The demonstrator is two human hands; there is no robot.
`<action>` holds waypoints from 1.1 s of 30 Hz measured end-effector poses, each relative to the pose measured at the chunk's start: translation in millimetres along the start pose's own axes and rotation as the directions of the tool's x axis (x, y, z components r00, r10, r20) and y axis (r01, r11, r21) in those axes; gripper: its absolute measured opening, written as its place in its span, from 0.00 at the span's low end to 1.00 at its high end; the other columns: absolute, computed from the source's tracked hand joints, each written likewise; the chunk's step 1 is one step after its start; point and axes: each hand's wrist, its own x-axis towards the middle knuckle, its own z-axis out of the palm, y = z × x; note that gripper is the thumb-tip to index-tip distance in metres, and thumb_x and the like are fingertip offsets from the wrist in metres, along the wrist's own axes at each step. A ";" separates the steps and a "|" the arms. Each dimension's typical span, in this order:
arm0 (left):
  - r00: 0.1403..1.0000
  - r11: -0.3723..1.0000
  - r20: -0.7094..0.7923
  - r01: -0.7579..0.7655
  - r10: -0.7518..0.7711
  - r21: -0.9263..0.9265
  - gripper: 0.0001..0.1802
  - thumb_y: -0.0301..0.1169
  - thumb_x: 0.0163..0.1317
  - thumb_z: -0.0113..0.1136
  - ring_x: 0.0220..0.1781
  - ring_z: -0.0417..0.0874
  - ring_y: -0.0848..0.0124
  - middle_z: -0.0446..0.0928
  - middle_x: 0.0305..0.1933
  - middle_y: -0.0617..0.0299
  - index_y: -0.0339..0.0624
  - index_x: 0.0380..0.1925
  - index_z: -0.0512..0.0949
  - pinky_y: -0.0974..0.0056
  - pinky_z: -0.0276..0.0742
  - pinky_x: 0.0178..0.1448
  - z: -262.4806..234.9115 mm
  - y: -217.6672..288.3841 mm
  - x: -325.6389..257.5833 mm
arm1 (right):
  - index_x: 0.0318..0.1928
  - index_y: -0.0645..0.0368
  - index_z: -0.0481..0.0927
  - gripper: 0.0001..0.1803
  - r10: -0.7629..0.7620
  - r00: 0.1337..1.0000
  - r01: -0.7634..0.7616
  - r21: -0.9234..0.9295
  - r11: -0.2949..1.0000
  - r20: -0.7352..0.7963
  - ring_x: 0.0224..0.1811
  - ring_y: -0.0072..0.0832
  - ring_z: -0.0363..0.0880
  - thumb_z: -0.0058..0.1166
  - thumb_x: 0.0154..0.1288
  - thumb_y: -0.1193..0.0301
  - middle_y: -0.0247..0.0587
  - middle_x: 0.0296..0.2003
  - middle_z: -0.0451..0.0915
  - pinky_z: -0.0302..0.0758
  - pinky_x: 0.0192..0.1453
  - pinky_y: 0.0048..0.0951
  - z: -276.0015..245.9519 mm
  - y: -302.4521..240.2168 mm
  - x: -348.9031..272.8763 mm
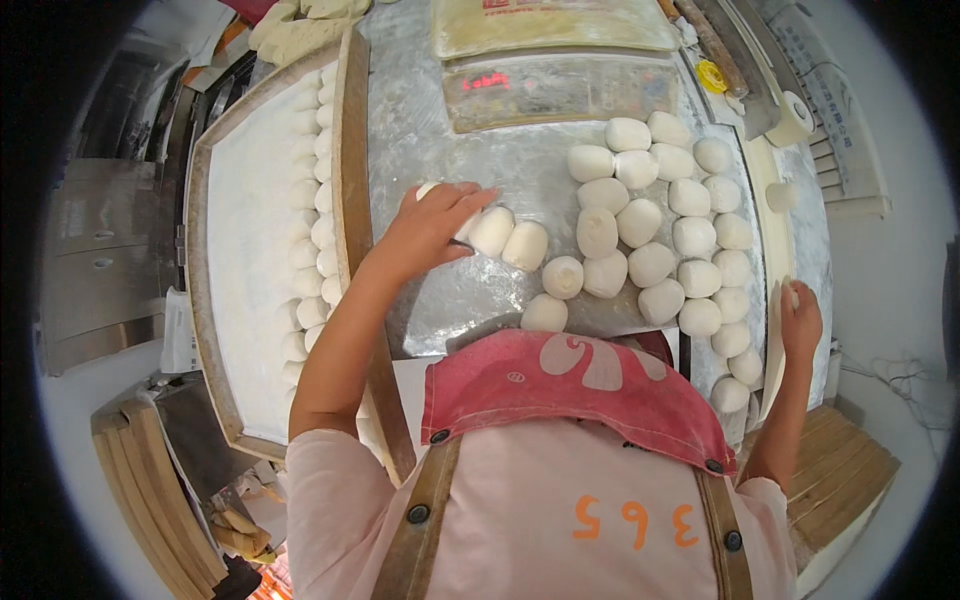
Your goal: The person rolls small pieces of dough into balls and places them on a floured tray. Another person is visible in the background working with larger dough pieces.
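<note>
My left hand (435, 230) is curled over one end of a short row of pale dough pieces (491, 232) on the floured metal table (430, 310). Its fingers and thumb are on either side of the row, partly covering the dough there. Another dough piece (525, 246) forms the row's far right end, clear of the fingers. Over at the right, my right hand (801, 318) is closed beside the cream-coloured strip (776, 250) along the table edge; what its curled fingers hold is hidden. Several round dough pieces (640, 222) lie grouped between my hands.
A wood-framed tray (245, 260) at the left has dough pieces lined along its right side. Clear plastic containers (560, 92) stand at the back. One dough piece (781, 196) sits on the cream strip, near a white roller (792, 118). Stacked wooden boards (840, 470) are low at the right.
</note>
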 end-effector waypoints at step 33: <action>0.859 0.503 -0.107 0.188 -0.501 -0.843 0.35 0.34 0.65 0.61 0.60 0.73 0.65 0.71 0.61 0.59 0.53 0.71 0.59 0.59 0.72 0.61 -79.9 -52.7 97.2 | 0.58 0.53 0.77 0.28 -0.672 0.725 0.480 0.587 0.651 0.153 0.50 0.44 0.77 0.64 0.55 0.66 0.45 0.45 0.76 0.77 0.51 0.42 47.4 -439.2 92.6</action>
